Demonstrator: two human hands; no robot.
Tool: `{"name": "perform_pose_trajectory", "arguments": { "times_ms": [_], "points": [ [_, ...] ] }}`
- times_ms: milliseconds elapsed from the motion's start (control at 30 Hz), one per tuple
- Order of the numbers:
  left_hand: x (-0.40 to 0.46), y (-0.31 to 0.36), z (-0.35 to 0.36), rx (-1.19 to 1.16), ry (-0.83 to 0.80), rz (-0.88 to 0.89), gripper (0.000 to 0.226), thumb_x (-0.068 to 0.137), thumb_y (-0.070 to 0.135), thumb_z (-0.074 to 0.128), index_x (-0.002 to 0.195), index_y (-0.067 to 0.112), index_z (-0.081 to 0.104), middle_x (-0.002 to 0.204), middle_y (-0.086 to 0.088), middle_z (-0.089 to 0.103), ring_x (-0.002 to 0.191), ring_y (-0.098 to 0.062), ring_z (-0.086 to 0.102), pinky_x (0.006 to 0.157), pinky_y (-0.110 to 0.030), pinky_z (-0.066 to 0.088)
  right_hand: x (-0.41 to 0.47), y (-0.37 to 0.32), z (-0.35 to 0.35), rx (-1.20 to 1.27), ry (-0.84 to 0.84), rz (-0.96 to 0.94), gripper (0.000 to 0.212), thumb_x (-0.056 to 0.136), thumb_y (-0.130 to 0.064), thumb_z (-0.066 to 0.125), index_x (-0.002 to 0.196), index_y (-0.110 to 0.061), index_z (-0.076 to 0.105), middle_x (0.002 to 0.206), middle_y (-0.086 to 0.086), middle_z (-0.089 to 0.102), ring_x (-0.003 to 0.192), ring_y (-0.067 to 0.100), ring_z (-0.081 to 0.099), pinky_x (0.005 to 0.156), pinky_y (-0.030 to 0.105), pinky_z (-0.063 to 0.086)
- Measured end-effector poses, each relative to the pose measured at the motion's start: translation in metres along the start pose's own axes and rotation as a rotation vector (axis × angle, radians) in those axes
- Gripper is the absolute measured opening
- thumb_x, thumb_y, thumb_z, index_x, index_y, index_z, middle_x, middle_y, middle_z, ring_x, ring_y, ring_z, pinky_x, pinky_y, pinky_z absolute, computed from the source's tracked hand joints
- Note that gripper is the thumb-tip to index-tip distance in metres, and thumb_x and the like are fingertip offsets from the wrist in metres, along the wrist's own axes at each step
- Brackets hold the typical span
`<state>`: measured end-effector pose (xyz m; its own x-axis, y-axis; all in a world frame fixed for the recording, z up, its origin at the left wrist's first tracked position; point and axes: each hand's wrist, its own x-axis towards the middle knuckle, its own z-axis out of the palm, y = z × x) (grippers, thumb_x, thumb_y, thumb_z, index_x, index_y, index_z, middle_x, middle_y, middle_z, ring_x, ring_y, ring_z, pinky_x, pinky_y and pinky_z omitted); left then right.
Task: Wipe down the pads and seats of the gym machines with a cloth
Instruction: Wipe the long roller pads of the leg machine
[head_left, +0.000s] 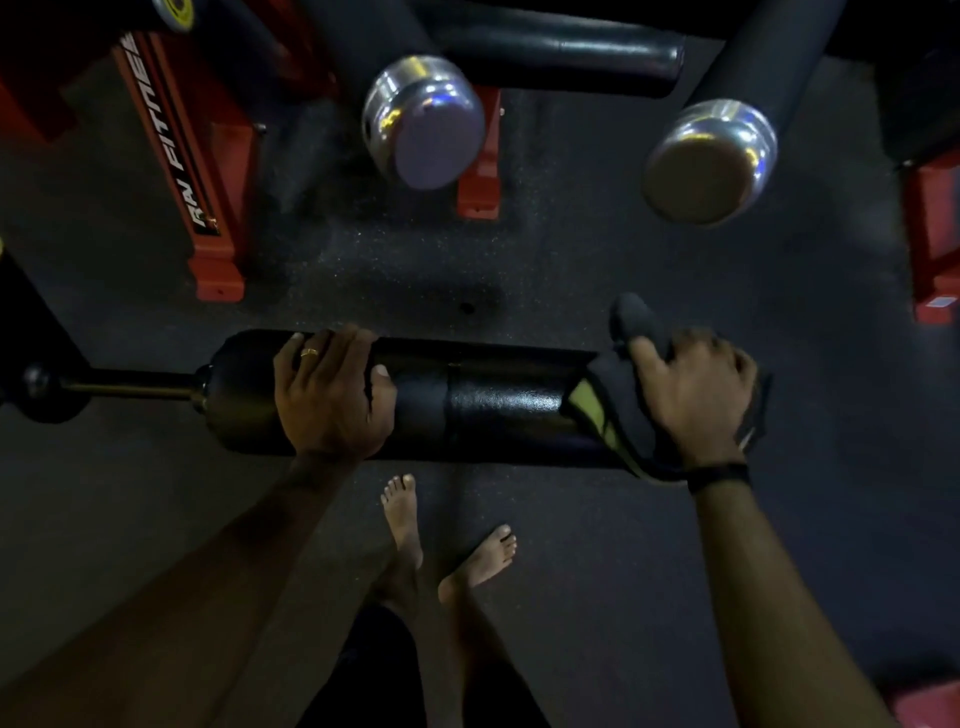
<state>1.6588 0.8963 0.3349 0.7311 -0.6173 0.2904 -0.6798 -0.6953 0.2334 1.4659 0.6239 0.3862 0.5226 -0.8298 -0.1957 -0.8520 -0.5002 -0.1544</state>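
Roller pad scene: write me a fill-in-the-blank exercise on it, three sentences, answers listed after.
1. The left hand grips the black roller pad and wears a ____ on one finger.
2. The right hand presses a dark ____ against the pad's right end.
3. The person's feet on the floor are ____.

Missing words: ring; cloth; bare

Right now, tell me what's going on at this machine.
A barefoot person is wiping a black roller pad on a red-framed gym machine. The left hand grips the pad near its bar end, steadying it. The right hand holds a dark cloth wrapped over the pad's other end.
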Motion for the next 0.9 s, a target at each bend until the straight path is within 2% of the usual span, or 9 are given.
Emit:
{"name": "perform_pose_trajectory", "arguments": {
  "times_ms": [133,267,400,500,600,700,733,833,900],
  "points": [
    [-0.003,0.0,0.003,0.003,-0.01,-0.019,0.033,0.084,0.027,0.055,0.109,0.009,0.068,0.11,-0.007,0.069,0.104,-0.028,0.061,0.105,-0.045,0.035,0.03,-0.059,0.005,-0.013,-0.316,0.051,0.057,0.094,-0.062,0.045,0.103,-0.012,0.072,0.116,0.018,0.069,0.109,0.034,0.061,0.102,0.045,0.034],
    [-0.002,0.001,0.001,0.005,-0.025,-0.043,0.035,0.082,0.028,0.055,0.109,0.009,0.068,0.109,-0.009,0.07,0.103,-0.03,0.062,0.103,-0.046,0.037,-0.038,-0.121,0.029,0.037,-0.099,-0.274,0.048,0.088,-0.055,0.046,0.108,-0.019,0.07,0.113,0.007,0.069,0.108,0.029,0.06,0.104,0.046,0.034],
    [-0.003,0.002,-0.002,0.004,-0.015,-0.054,0.035,0.081,0.028,0.056,0.108,0.01,0.067,0.107,-0.008,0.07,0.104,-0.029,0.061,0.102,-0.047,0.039,-0.088,-0.082,0.038,0.119,0.052,-0.5,0.058,0.081,-0.051,0.058,0.13,-0.02,0.064,0.136,0.008,0.06,0.135,0.028,0.048,0.119,0.056,0.022],
    [-0.004,0.003,-0.001,-0.032,-0.006,-0.061,0.033,0.079,0.026,0.059,0.108,0.011,0.066,0.107,-0.006,0.07,0.105,-0.027,0.061,0.103,-0.047,0.038,-0.078,-0.015,0.035,0.086,0.151,-0.373,0.059,0.08,-0.049,0.057,0.131,-0.019,0.065,0.138,0.009,0.059,0.137,0.03,0.047,0.121,0.059,0.015],
    [-0.003,0.005,-0.003,-0.052,-0.014,-0.062,0.032,0.079,0.027,0.059,0.107,0.012,0.066,0.107,-0.005,0.068,0.104,-0.025,0.06,0.103,-0.047,0.037,-0.046,0.016,0.015,0.07,0.209,-0.108,0.053,0.081,-0.05,0.05,0.117,-0.017,0.071,0.126,0.01,0.066,0.126,0.032,0.054,0.117,0.058,0.023],
    [-0.004,0.003,-0.002,-0.041,-0.02,-0.064,0.034,0.08,0.028,0.058,0.109,0.012,0.065,0.109,-0.005,0.068,0.105,-0.025,0.059,0.105,-0.047,0.036,0.0,0.008,-0.003,0.002,-0.056,0.056,0.055,0.077,-0.064,0.038,0.091,-0.019,0.066,0.111,0.014,0.068,0.108,0.037,0.058,0.102,0.054,0.039],
    [-0.005,0.003,-0.002,-0.038,-0.021,-0.068,0.035,0.08,0.028,0.057,0.109,0.012,0.066,0.109,-0.005,0.068,0.106,-0.026,0.059,0.106,-0.047,0.036,0.017,-0.001,-0.007,-0.004,-0.157,0.077,0.06,0.077,-0.069,0.037,0.092,-0.019,0.066,0.112,0.015,0.068,0.107,0.038,0.058,0.102,0.052,0.04],
    [-0.004,0.004,-0.005,-0.046,-0.035,-0.06,0.036,0.081,0.03,0.055,0.11,0.012,0.065,0.11,-0.005,0.067,0.107,-0.027,0.059,0.106,-0.047,0.035,0.049,-0.031,-0.008,-0.048,-0.466,0.079,0.067,0.092,-0.07,0.043,0.121,-0.013,0.064,0.132,0.016,0.062,0.12,0.036,0.055,0.106,0.048,0.035],
    [-0.003,0.005,-0.006,-0.047,-0.053,-0.071,0.037,0.081,0.031,0.055,0.111,0.012,0.064,0.11,-0.006,0.066,0.107,-0.027,0.058,0.107,-0.047,0.034,0.05,-0.044,-0.004,-0.066,-0.504,0.019,0.063,0.096,-0.065,0.042,0.122,-0.011,0.064,0.131,0.016,0.062,0.119,0.035,0.056,0.1,0.044,0.036]
  ]
}}
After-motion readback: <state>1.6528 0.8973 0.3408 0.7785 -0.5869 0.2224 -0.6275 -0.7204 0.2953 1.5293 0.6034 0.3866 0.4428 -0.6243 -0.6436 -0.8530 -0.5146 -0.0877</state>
